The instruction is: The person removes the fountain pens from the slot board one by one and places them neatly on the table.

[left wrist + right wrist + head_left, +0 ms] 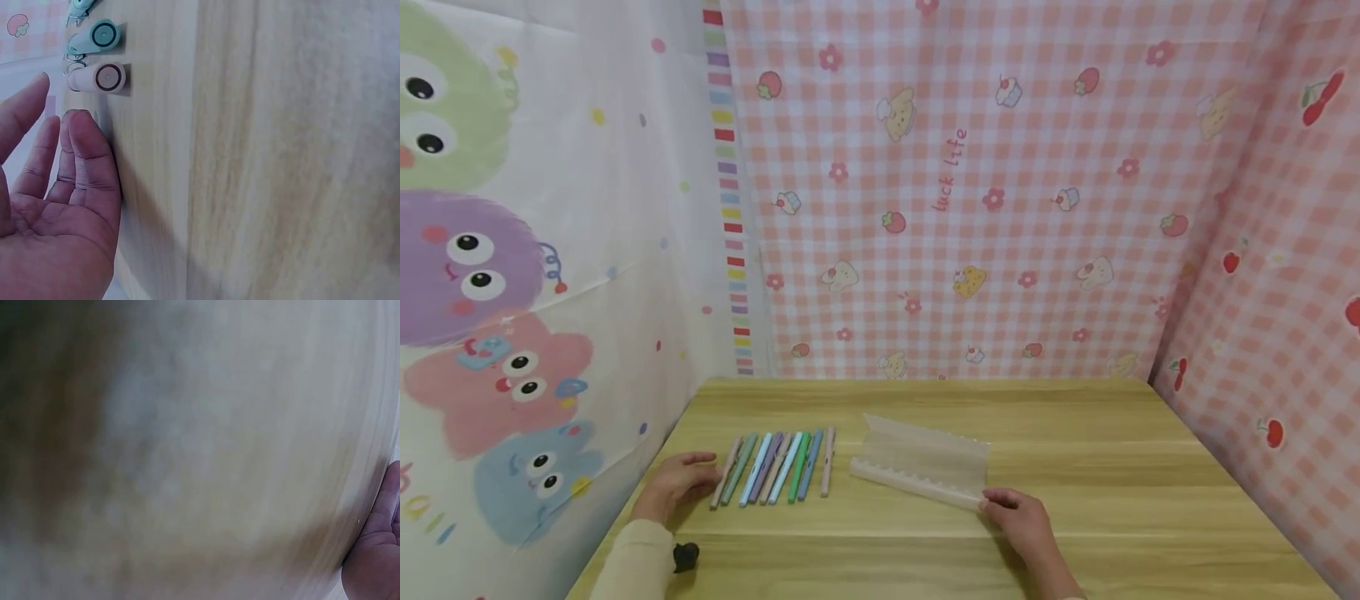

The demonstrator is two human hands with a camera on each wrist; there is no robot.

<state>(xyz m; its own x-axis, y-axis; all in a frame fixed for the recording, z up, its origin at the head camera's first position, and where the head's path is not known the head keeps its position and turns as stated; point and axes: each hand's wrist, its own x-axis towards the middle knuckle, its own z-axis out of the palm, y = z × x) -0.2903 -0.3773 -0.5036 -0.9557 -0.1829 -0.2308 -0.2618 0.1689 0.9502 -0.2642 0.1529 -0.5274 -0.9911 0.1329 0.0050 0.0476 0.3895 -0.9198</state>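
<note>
Several slim pens with clips [772, 468] lie side by side in a row on the left of the table, in brown, green, light blue, purple and pink. My left hand [683, 483] is beside the leftmost pen, its fingers loosely extended. In the left wrist view, the fingertips [87, 134] are close below the round end of a pale pink pen [107, 77], with a green pen [100, 36] beyond it. A translucent plastic sleeve [928, 454] with a zigzag edge lies right of the pens. My right hand [1022, 521] pinches its near right corner.
The wood-grain table [865, 558] runs back to a pink checked cloth [992, 242]. A white cartoon-print cloth [647, 208] hangs at the left, and another checked cloth [1285, 275] at the right. A small black object [686, 557] is by the left sleeve.
</note>
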